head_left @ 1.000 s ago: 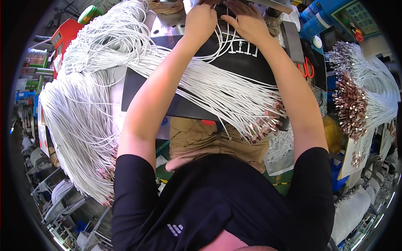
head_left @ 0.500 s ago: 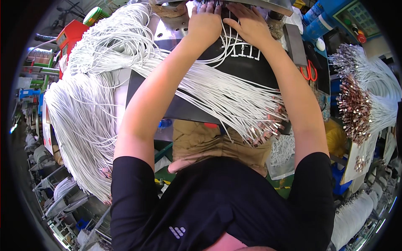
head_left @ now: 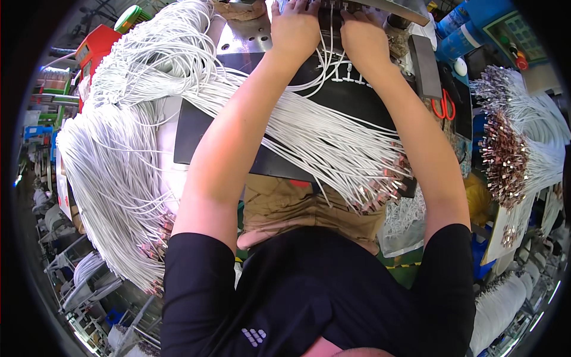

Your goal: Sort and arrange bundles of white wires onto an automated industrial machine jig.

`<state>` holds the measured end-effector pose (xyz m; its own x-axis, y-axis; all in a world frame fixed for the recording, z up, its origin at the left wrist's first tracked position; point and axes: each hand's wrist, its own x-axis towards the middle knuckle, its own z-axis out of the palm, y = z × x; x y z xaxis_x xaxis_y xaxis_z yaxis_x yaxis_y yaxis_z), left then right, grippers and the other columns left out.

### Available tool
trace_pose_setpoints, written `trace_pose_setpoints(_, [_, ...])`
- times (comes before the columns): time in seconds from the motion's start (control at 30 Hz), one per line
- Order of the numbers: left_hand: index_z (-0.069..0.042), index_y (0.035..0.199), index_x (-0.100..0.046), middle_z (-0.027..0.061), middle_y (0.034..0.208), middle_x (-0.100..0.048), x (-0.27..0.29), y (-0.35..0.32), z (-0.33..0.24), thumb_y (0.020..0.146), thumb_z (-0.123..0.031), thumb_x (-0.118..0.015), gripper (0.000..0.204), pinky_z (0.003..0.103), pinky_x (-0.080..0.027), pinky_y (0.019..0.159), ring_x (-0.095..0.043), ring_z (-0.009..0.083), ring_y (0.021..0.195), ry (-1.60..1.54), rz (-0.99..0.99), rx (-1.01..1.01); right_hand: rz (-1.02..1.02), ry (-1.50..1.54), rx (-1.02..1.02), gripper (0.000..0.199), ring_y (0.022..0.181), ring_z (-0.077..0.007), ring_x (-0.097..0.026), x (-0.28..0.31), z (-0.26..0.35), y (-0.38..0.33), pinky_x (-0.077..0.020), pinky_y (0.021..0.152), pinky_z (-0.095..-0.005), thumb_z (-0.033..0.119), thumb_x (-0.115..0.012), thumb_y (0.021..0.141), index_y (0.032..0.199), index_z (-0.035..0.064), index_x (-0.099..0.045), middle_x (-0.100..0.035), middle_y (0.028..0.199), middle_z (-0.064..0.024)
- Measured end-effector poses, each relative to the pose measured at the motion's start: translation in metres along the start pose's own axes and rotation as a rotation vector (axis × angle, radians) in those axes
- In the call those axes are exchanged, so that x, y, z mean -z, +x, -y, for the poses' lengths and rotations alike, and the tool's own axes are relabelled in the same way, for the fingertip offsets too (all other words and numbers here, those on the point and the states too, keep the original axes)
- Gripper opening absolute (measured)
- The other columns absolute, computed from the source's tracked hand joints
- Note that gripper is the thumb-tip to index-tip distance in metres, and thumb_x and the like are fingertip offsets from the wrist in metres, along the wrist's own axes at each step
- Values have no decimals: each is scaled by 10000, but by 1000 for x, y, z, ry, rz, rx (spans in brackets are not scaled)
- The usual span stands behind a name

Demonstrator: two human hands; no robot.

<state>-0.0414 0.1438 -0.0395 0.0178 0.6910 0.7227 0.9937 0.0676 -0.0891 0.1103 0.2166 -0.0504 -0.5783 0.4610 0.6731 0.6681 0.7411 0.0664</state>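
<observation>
Both hands reach to the far edge of the bench, under the metal plate [head_left: 395, 8] of a machine. My left hand [head_left: 295, 31] rests palm down there, its fingers stretched forward and slightly apart. Beside it, my right hand [head_left: 364, 43] has its fingers bent and drawn together; whatever they grip is hidden. Between the hands a few thin white cables [head_left: 326, 59] run from the machine and curve down to the bench. A bundle of white cables [head_left: 321, 140] with copper-coloured ends lies across the black bench top under my forearms. White plastic runner pieces [head_left: 348, 74] lie near my right wrist.
A large heap of white cables [head_left: 119, 172] hangs over the bench's left side. Scissors with red handles [head_left: 444, 106] and a grey block [head_left: 424, 65] lie at right. Farther right hangs another cable bundle [head_left: 505, 154]. A clear bag of white scraps [head_left: 404, 223] is below the bench.
My right hand has shifted slightly right and its fingers, spread before, are now drawn in. My left hand stays at the machine, and the gap between the hands is wider.
</observation>
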Motion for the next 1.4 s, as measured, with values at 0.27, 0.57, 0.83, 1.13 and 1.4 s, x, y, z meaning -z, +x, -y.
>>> trace_pose_setpoints(0.27, [13,1106,-661,199,1080,-674,67,-43,1,882,-190,-569,316,441,-462,958,-622,337,1067,-444,196,181,328,674,-294,360,866,-213,-664,63,11,-23,-520,795,-311,304,-605,961,1255,100,-651,-710,1012,-91])
trace_pose_setpoints(0.57, [11,924,-664,132,840,-709,207,-316,-7,1013,-343,-567,378,330,-540,736,-687,231,760,-2085,602,1520,229,461,-772,178,639,-189,-485,203,7,-336,-399,602,-306,76,-523,932,782,-2,-575,-519,722,-83])
trace_pose_setpoints(0.83, [-4,1019,-651,90,938,-704,168,-338,13,1019,-227,-569,237,304,-533,757,-676,174,833,-1419,150,1606,290,1123,-1838,435,1026,-331,-639,170,74,-379,-501,933,-430,200,-623,883,1294,56,-606,-628,1257,-142])
trace_pose_setpoints(1.13, [-8,1046,-656,75,992,-695,172,-349,16,994,-166,-592,178,325,-540,792,-669,179,881,-1355,158,1688,677,792,-811,470,1203,-353,-543,182,41,-350,-446,994,-432,93,-656,840,1297,35,-560,-563,1318,-188])
trace_pose_setpoints(1.4, [-19,1171,-597,110,1104,-660,168,-354,20,1020,-261,-565,287,406,-548,880,-649,230,1018,-1330,146,1647,682,846,-957,471,1149,-393,-563,183,43,-331,-434,1002,-450,142,-685,806,1259,54,-594,-609,1242,-199])
